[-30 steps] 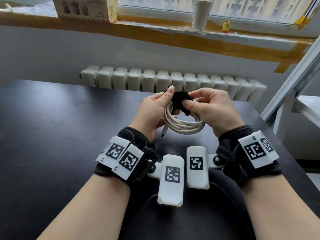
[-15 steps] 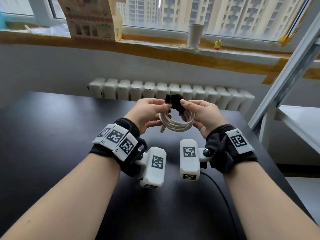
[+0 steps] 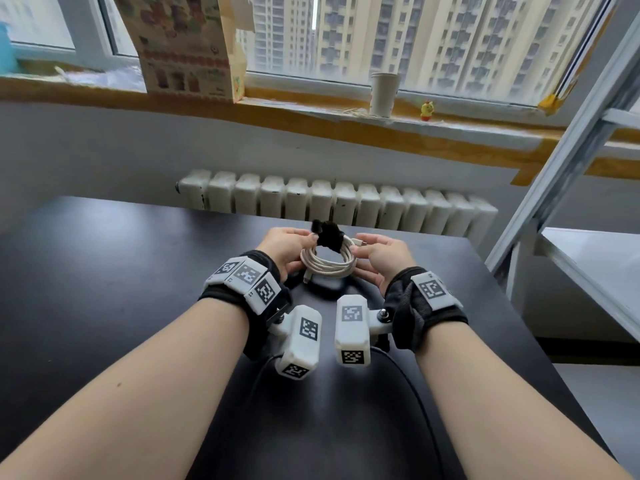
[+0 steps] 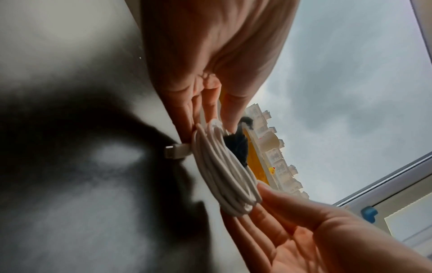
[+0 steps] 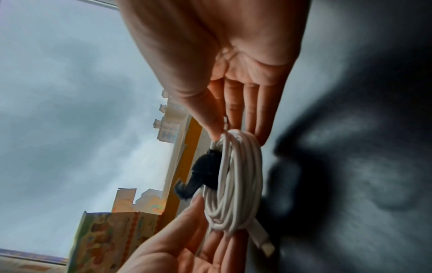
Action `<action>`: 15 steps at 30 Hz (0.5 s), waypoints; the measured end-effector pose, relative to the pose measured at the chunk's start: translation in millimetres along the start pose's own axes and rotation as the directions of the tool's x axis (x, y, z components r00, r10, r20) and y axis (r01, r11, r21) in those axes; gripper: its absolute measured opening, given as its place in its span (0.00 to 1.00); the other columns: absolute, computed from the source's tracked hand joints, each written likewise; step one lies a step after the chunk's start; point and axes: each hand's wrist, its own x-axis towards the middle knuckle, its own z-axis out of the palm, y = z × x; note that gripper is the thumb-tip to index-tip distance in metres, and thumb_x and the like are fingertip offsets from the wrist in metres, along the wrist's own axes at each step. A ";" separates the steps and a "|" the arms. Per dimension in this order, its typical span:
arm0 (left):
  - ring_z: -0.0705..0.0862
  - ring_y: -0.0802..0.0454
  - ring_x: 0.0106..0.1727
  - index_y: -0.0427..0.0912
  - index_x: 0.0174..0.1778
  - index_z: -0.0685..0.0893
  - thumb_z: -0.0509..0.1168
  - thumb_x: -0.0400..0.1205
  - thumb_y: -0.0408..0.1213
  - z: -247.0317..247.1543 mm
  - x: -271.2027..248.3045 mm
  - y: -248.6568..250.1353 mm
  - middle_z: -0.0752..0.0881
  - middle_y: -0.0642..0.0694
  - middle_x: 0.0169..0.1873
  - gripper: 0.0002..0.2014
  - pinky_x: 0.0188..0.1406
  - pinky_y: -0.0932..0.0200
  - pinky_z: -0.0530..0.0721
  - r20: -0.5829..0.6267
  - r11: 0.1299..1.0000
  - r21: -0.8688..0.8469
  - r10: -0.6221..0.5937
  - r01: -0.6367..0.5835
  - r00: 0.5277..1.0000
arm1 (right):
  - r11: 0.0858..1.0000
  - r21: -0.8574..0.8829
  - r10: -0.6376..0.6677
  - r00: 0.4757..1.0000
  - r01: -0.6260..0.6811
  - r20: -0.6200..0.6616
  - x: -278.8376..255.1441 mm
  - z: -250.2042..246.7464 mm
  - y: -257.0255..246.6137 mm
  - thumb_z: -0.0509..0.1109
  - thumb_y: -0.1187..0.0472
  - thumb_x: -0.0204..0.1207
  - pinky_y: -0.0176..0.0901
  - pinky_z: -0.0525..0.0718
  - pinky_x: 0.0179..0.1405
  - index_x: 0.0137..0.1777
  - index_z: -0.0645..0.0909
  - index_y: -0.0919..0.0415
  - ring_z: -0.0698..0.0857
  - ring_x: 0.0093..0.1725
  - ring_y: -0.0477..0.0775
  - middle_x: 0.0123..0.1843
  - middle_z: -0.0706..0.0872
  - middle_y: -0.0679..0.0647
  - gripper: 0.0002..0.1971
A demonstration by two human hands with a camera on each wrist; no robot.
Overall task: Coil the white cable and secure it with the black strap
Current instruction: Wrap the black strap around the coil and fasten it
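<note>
From the head view, the white cable (image 3: pixel 328 263) is wound into a neat ring and held just above the black table (image 3: pixel 104 289), toward its far edge in front of the radiator (image 3: pixel 339 202). The black strap (image 3: pixel 329 234) sits wrapped over the top of the ring, one tail sticking up. The left hand (image 3: pixel 285 249) pinches the ring beside the strap; the right hand (image 3: pixel 381 258) holds the opposite side, a plug showing near its fingertips. I judge the strap is on and needs only pressing flat, so squeeze the tail down while the ring is kept from springing open.

The left wrist view shows what the head view hides: the left hand's fingers (image 4: pixel 224 110) pinch the loops edge-on, a connector (image 4: pixel 176 151) pokes out toward the table, and the right hand's thumb and straight fingers clasp the far side.

The right wrist view shows the right thumb (image 5: pixel 205 118) and fingers nipping the loops near the strap (image 5: pixel 201 173), whose loose tail curls free; the left hand's fingers cup the ring below.
</note>
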 end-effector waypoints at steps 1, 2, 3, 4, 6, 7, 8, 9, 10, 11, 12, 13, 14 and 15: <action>0.82 0.53 0.32 0.35 0.43 0.81 0.64 0.80 0.23 -0.3 2.2 -1.3 0.83 0.42 0.35 0.04 0.27 0.66 0.84 0.006 1.000 0.002 -0.008 0.008 1.000 | 1.000 -0.006 -0.003 1.000 0.003 -0.010 3.3 0.6 2.8 0.66 0.79 0.72 0.39 0.87 0.29 0.56 0.77 0.64 0.83 0.36 0.54 0.44 0.84 0.59 0.15; 0.82 0.51 0.35 0.32 0.46 0.83 0.63 0.79 0.20 -0.5 4.4 -2.3 0.83 0.41 0.36 0.06 0.32 0.65 0.85 0.011 1.000 0.010 -0.007 0.007 1.000 | 1.000 -0.016 -0.008 1.000 0.007 -0.025 6.0 1.4 4.8 0.66 0.80 0.71 0.40 0.87 0.30 0.55 0.78 0.65 0.84 0.36 0.55 0.43 0.84 0.61 0.15; 0.83 0.48 0.38 0.29 0.50 0.83 0.61 0.78 0.17 -0.6 6.5 -3.2 0.84 0.39 0.39 0.10 0.40 0.62 0.86 0.016 1.000 0.019 0.002 -0.003 1.000 | 1.000 -0.028 -0.013 0.999 0.012 -0.039 9.8 1.7 7.0 0.67 0.81 0.70 0.41 0.88 0.33 0.54 0.79 0.66 0.84 0.36 0.55 0.42 0.84 0.61 0.15; 0.84 0.44 0.43 0.27 0.54 0.83 0.60 0.77 0.14 -0.9 8.3 -3.7 0.85 0.36 0.42 0.14 0.49 0.56 0.86 0.012 0.999 0.042 0.016 -0.016 1.000 | 0.999 -0.052 -0.014 0.998 0.011 -0.055 13.2 1.7 9.1 0.68 0.82 0.68 0.45 0.88 0.39 0.52 0.80 0.67 0.85 0.37 0.57 0.41 0.85 0.62 0.15; 0.85 0.38 0.54 0.28 0.55 0.85 0.60 0.73 0.11 -1.5 11.2 -3.6 0.86 0.32 0.50 0.18 0.63 0.47 0.82 -0.008 0.993 0.113 0.045 -0.044 0.999 | 0.992 -0.126 -0.020 0.996 0.010 -0.083 20.1 1.0 12.6 0.70 0.83 0.64 0.54 0.88 0.51 0.43 0.83 0.66 0.87 0.43 0.61 0.43 0.86 0.65 0.14; 0.85 0.37 0.57 0.31 0.53 0.86 0.61 0.72 0.11 -2.4 13.5 -4.7 0.87 0.32 0.51 0.19 0.65 0.46 0.81 -0.015 0.989 0.140 0.054 -0.051 0.998 | 0.986 -0.165 -0.030 0.995 0.014 -0.097 23.7 0.5 14.2 0.71 0.82 0.62 0.56 0.86 0.55 0.38 0.83 0.62 0.88 0.47 0.62 0.44 0.87 0.65 0.14; 0.85 0.37 0.58 0.32 0.51 0.87 0.63 0.71 0.12 -3.2 13.6 -4.7 0.88 0.32 0.52 0.18 0.66 0.46 0.81 -0.020 0.985 0.166 0.054 -0.050 0.998 | 0.979 -0.205 -0.041 0.993 0.018 -0.111 26.1 0.2 15.0 0.73 0.80 0.60 0.55 0.85 0.58 0.35 0.84 0.59 0.89 0.49 0.62 0.45 0.89 0.64 0.15; 0.86 0.38 0.58 0.33 0.51 0.88 0.64 0.71 0.13 -4.0 14.9 -5.5 0.88 0.32 0.52 0.17 0.65 0.46 0.81 -0.025 0.980 0.189 0.061 -0.055 0.998 | 0.971 -0.236 -0.060 0.991 0.031 -0.119 30.1 -0.3 16.7 0.75 0.79 0.57 0.54 0.85 0.59 0.33 0.84 0.57 0.89 0.50 0.61 0.45 0.90 0.62 0.14; 0.86 0.39 0.57 0.33 0.52 0.88 0.66 0.71 0.14 -4.6 14.9 -6.3 0.88 0.32 0.52 0.17 0.65 0.47 0.81 -0.034 0.975 0.215 0.066 -0.057 0.997 | 0.962 -0.270 -0.074 0.989 0.038 -0.126 32.4 -0.7 17.3 0.76 0.77 0.56 0.53 0.84 0.60 0.31 0.85 0.56 0.89 0.50 0.60 0.44 0.90 0.60 0.14; 0.86 0.41 0.55 0.33 0.52 0.88 0.68 0.71 0.16 -5.2 15.9 -7.6 0.88 0.33 0.51 0.16 0.65 0.48 0.81 -0.046 0.969 0.241 0.076 -0.063 0.996 | 0.950 -0.308 -0.099 0.987 0.055 -0.127 34.9 -1.2 18.2 0.77 0.75 0.55 0.53 0.84 0.61 0.30 0.85 0.55 0.89 0.50 0.59 0.44 0.91 0.59 0.13; 0.86 0.43 0.52 0.34 0.52 0.88 0.69 0.71 0.17 -5.9 15.9 -8.5 0.89 0.34 0.51 0.15 0.64 0.50 0.82 -0.059 0.962 0.266 0.081 -0.063 0.995 | 0.934 -0.353 -0.113 0.985 0.061 -0.128 34.5 -1.2 17.3 0.78 0.73 0.56 0.52 0.83 0.62 0.30 0.85 0.53 0.89 0.51 0.58 0.44 0.91 0.57 0.12; 0.85 0.45 0.50 0.35 0.52 0.88 0.70 0.72 0.19 -6.1 16.4 -9.8 0.89 0.36 0.49 0.15 0.63 0.53 0.82 -0.066 0.955 0.287 0.096 -0.073 0.993 | 0.914 -0.399 -0.140 0.982 0.077 -0.130 33.3 -1.2 16.6 0.78 0.71 0.58 0.51 0.83 0.62 0.31 0.85 0.52 0.88 0.52 0.56 0.45 0.91 0.56 0.11; 0.85 0.47 0.48 0.36 0.53 0.88 0.71 0.72 0.20 -6.0 13.9 -9.4 0.88 0.38 0.47 0.14 0.61 0.56 0.82 -0.068 0.947 0.313 0.103 -0.077 0.992 | 0.892 -0.445 -0.157 0.979 0.084 -0.130 29.6 -0.8 14.9 0.78 0.69 0.60 0.50 0.83 0.63 0.33 0.86 0.52 0.88 0.52 0.55 0.46 0.91 0.56 0.10; 0.84 0.49 0.46 0.36 0.53 0.87 0.71 0.72 0.22 -6.2 13.3 -9.9 0.88 0.40 0.45 0.14 0.59 0.58 0.81 -0.067 0.938 0.335 0.117 -0.088 0.991 | 0.872 -0.478 -0.183 0.975 0.103 -0.124 28.6 -1.2 14.3 0.78 0.68 0.62 0.48 0.82 0.63 0.36 0.87 0.52 0.88 0.52 0.55 0.47 0.91 0.55 0.09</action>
